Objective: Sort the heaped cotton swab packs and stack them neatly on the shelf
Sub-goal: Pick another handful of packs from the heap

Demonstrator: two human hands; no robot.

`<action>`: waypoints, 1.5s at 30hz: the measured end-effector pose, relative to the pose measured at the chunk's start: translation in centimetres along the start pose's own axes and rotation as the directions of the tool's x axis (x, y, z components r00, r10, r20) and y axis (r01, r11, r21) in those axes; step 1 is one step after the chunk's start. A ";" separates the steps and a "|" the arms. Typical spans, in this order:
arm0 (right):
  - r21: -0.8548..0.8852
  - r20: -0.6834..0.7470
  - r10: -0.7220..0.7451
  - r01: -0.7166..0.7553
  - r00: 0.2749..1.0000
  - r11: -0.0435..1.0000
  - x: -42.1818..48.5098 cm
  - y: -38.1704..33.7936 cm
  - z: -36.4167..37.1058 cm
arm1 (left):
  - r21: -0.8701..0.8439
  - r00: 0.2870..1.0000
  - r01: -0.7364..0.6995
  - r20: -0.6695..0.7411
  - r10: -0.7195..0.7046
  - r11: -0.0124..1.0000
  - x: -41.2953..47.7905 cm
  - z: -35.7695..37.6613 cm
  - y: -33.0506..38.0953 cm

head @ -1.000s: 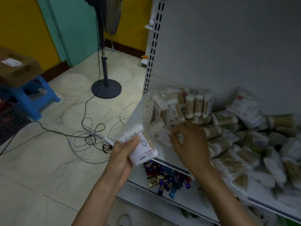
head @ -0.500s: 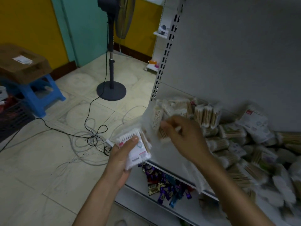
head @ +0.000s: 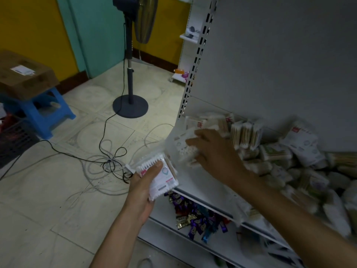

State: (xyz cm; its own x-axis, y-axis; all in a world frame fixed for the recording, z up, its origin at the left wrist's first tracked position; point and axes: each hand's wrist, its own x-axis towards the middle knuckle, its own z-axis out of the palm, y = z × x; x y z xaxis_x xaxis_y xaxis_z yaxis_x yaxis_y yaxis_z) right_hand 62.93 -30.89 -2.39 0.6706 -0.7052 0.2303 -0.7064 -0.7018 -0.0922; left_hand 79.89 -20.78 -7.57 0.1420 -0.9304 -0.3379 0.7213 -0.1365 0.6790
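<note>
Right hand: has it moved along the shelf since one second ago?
Yes. The right hand has moved left, toward the perforated upright post, and deeper onto the shelf; its fingertips now lie left of the standing packs.

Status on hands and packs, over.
Left hand grips one cotton swab pack. Right hand on packs at shelf left end, grip blurred. Heap unsorted.

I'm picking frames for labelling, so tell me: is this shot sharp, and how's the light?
Head view: dim overall, no glare; the right hand and the pack in it are motion-blurred; the left hand and its white-tipped pack look fairly sharp; the slotted upright bows from wide-angle distortion.
</note>
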 end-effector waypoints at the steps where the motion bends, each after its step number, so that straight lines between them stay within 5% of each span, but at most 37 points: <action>1: 0.027 0.008 0.057 -0.057 0.998 0.998 -1.1 -0.6 0.3 | -0.029 1.000 0.008 0.013 -0.008 1.000 0.3 0.2 -0.1; 6: -0.104 0.027 0.100 -0.097 0.995 0.990 -2.9 -1.1 2.5 | -0.002 0.998 0.059 0.017 -0.059 0.998 0.6 1.0 -0.6; 10: 0.188 -0.107 0.180 -0.158 0.978 0.969 -3.2 -1.5 2.1 | -0.051 0.998 0.062 -0.007 -0.062 0.997 0.9 0.2 -0.4; 13: 0.586 -0.048 0.434 -0.326 0.900 0.742 -3.0 -1.7 0.2 | -0.137 0.998 0.061 0.032 -0.057 0.989 1.1 -0.1 0.1; 18: 0.829 0.096 0.650 -0.422 0.754 0.368 -2.2 -1.2 -1.1 | -0.143 0.988 0.076 0.146 -0.055 0.987 1.6 -0.4 0.7; 25: 0.760 -0.043 0.600 -0.364 0.799 0.538 -1.2 -0.5 -2.7 | -0.100 0.961 0.069 0.275 -0.039 0.993 0.9 0.7 1.7; 27: 0.731 -0.089 0.612 -0.366 0.786 0.576 -1.2 -0.7 -3.6 | -0.054 0.979 0.016 0.204 -0.005 0.998 0.9 1.2 1.8; 30: 0.744 -0.112 0.628 -0.354 0.770 0.567 -1.8 -3.0 -5.2 | 0.189 0.966 -0.250 -0.019 0.258 0.950 0.9 2.6 1.3; 32: 0.747 -0.034 0.554 -0.347 0.832 0.567 -2.1 -5.8 -5.4 | 0.394 0.919 -0.360 -0.005 0.394 0.846 0.3 4.0 0.8; 34: 0.827 0.184 0.422 -0.372 0.888 0.422 -1.9 -7.9 -5.2 | 0.404 0.933 -0.344 0.048 0.356 0.848 -0.1 4.8 0.4; 37: 0.905 0.424 0.299 -0.414 0.855 -0.099 -1.2 -7.8 -5.9 | 0.236 0.946 -0.325 0.096 0.311 0.916 0.2 4.3 0.8; 38: 0.898 0.439 0.296 -0.406 0.848 -0.167 -1.0 -7.5 -6.2 | 0.208 0.936 -0.349 0.133 0.327 0.914 0.3 4.0 1.0; 43: 0.876 0.440 0.248 -0.353 0.863 -0.328 -1.0 -6.5 -6.3 | 0.080 0.949 -0.294 0.142 0.281 0.953 0.3 4.5 1.3; 45: 0.920 0.362 0.344 -0.272 0.866 -0.283 -1.2 -6.1 -6.8 | -0.044 0.964 -0.229 0.125 0.233 0.972 0.5 4.3 1.6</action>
State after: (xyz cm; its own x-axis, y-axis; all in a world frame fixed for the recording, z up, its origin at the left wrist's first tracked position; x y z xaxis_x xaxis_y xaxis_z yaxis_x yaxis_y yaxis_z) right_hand 64.91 -25.06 4.48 0.4201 -0.8887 -0.1834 0.2260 0.2982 -0.9274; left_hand 78.24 -22.92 -3.88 0.2203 -0.9716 -0.0860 0.6984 0.0955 0.7093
